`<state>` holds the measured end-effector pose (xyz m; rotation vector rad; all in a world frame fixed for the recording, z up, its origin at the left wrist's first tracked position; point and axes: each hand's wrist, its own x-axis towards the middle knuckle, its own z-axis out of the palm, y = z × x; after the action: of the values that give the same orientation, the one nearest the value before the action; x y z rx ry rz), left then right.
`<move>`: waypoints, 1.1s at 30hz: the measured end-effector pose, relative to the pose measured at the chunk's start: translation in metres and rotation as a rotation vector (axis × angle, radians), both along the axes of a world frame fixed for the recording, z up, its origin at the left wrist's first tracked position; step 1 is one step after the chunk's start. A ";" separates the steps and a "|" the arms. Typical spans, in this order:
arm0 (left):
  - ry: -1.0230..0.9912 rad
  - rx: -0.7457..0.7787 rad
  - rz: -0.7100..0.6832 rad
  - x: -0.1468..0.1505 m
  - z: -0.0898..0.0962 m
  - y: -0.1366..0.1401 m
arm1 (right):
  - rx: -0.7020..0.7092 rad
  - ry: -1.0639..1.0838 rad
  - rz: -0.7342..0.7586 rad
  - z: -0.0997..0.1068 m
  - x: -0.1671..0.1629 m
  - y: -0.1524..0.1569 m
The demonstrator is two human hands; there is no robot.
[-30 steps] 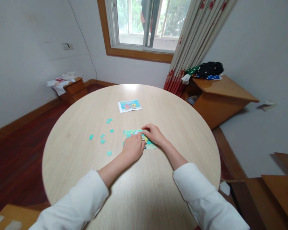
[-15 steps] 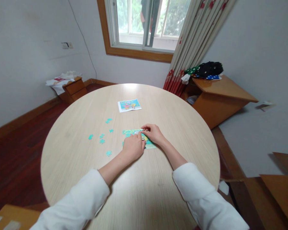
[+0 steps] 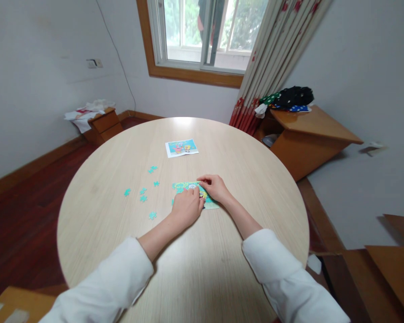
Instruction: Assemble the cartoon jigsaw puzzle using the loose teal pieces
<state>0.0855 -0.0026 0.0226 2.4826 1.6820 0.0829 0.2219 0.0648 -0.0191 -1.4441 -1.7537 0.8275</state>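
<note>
A partly covered jigsaw puzzle [image 3: 180, 185], green and yellow with cartoon figures, lies flat on the round table [image 3: 202, 278]. My left hand [image 3: 186, 206] rests on top of it, palm down, with its fingers on the pieces and hiding much of the picture. At the puzzle's far edge, the thumb and fingers of my right hand [image 3: 215, 187] are pinched together on a small puzzle piece, mostly hidden by the fingertips. Several loose teal puzzle pieces [image 3: 152, 216] are scattered to the left of the puzzle.
Beyond the puzzle lies a printed picture sheet [image 3: 182, 148] with cartoon figures. A wooden cabinet [image 3: 316, 125] with clothes [image 3: 292, 98] on it stands at the right, near a curtain [image 3: 272, 49]. A small wooden stand [image 3: 104, 123] is at the left wall.
The fingers of my right hand have shifted very slightly at the puzzle's far edge, and the pale piece there sits lower, more level with the edge. My left hand has barely moved.
</note>
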 end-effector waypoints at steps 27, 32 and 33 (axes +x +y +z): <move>-0.134 0.076 0.155 -0.035 0.005 0.019 | 0.080 -0.011 -0.164 0.001 0.002 0.008; -0.298 0.060 0.225 -0.075 -0.003 0.047 | 0.179 -0.140 -0.156 0.006 -0.003 0.004; -0.322 0.042 0.210 -0.079 -0.006 0.050 | 0.211 -0.167 -0.132 0.008 -0.006 0.002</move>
<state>0.0066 0.0478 0.0164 2.1656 1.8011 0.5149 0.2160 0.0671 -0.0111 -1.5017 -1.7855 0.4495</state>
